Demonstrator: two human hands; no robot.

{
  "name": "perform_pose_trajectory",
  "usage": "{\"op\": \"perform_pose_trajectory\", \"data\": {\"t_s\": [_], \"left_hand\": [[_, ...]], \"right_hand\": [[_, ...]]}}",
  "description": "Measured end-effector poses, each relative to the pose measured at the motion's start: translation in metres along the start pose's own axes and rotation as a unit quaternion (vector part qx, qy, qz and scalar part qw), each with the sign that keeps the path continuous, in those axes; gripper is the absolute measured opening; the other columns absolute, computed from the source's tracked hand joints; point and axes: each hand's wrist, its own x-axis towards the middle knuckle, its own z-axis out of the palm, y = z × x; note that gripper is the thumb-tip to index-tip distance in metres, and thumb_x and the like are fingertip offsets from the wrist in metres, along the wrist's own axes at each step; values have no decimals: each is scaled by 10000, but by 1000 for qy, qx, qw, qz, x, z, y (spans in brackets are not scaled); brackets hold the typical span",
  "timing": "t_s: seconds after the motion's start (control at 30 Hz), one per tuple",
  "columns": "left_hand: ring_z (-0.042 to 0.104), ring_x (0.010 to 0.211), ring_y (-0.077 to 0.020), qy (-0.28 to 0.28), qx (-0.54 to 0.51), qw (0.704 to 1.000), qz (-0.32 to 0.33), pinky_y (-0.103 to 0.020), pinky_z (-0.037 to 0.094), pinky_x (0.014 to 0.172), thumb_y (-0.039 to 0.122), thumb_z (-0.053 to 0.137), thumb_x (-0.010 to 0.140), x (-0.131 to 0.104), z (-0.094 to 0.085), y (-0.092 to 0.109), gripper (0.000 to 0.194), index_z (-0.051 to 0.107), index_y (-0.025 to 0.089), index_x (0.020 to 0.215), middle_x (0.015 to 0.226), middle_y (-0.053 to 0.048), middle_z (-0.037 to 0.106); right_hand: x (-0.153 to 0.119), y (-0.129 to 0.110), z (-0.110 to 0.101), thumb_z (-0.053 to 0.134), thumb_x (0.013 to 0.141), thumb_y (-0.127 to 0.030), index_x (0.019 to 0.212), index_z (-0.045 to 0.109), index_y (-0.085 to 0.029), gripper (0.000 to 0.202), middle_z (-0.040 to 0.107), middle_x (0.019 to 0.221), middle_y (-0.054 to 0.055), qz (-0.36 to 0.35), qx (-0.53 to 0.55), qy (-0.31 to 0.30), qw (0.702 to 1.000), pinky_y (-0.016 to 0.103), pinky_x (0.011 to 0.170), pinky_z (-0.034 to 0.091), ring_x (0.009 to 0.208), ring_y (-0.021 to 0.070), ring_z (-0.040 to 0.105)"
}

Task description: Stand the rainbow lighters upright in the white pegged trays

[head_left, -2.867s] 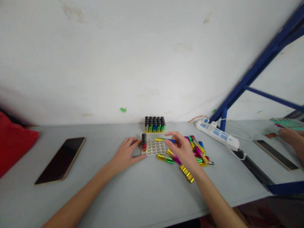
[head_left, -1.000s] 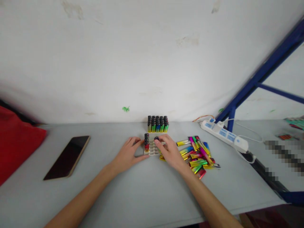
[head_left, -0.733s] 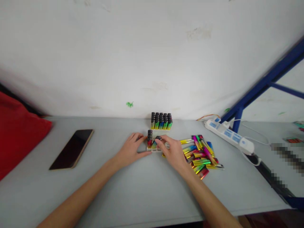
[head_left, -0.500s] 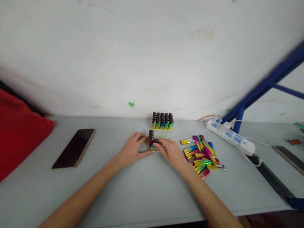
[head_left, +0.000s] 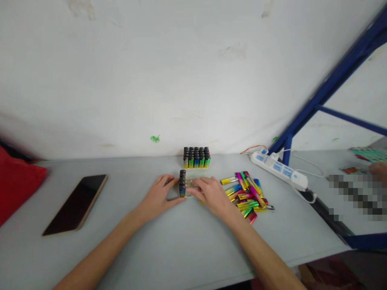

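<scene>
Five upright lighters form the front row of the block at the back of the worktop; the rows behind overlap too much for a sure total. One tray is visible, bearing one column of lighters with at least four black tops. The loose pile holds at least a dozen lighters, the exact number hidden by overlap. There is one dark tablet or phone on the left, one power strip, one red cloth item, and two working hands, plus one partly visible hand of another person.
</scene>
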Motion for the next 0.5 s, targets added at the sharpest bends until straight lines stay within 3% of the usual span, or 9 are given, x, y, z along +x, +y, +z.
{"op": "perform_pose_trajectory", "data": {"t_s": [0.17, 0.27, 0.4, 0.5], "left_hand": [[717, 1293, -366, 6, 9, 1000, -2, -535, 629, 1172, 688, 825, 1032, 1, 0, -1, 598, 780, 238, 1423, 1380, -130, 752], [722, 1288, -359, 3, 10, 1000, -3, -528, 631, 1177, 678, 826, 1033, 0, 0, -2, 590, 778, 251, 1437, 1386, -122, 754], [721, 1290, -356, 5, 17, 1000, -3, -513, 634, 1175, 674, 827, 1032, -1, 1, -4, 582, 777, 253, 1430, 1384, -118, 750], [715, 1292, -363, 3, 24, 1000, -2, -527, 628, 1183, 700, 804, 1039, -2, 0, -2, 611, 771, 234, 1432, 1381, -128, 743]], "right_hand": [[-18, 71, -38, 644, 1191, -243, 1283, 842, -223, 219, 854, 1207, 128, 87, -18, 97, 991, 430, 1059, 589, 1133, 306, 782], [-29, 98, -53, 762, 1089, -173, 1404, 832, -224, 327, 838, 1344, 145, 146, -42, 52, 987, 470, 1130, 595, 1245, 334, 776], [-34, 98, -51, 793, 1059, -151, 1283, 870, -233, 250, 830, 1368, 135, 159, -39, -69, 984, 443, 1162, 579, 1261, 313, 787], [-28, 87, -43, 759, 1105, -200, 1216, 850, -217, 145, 838, 1276, 146, 164, -54, -84, 981, 430, 1104, 587, 1213, 320, 795]]}}
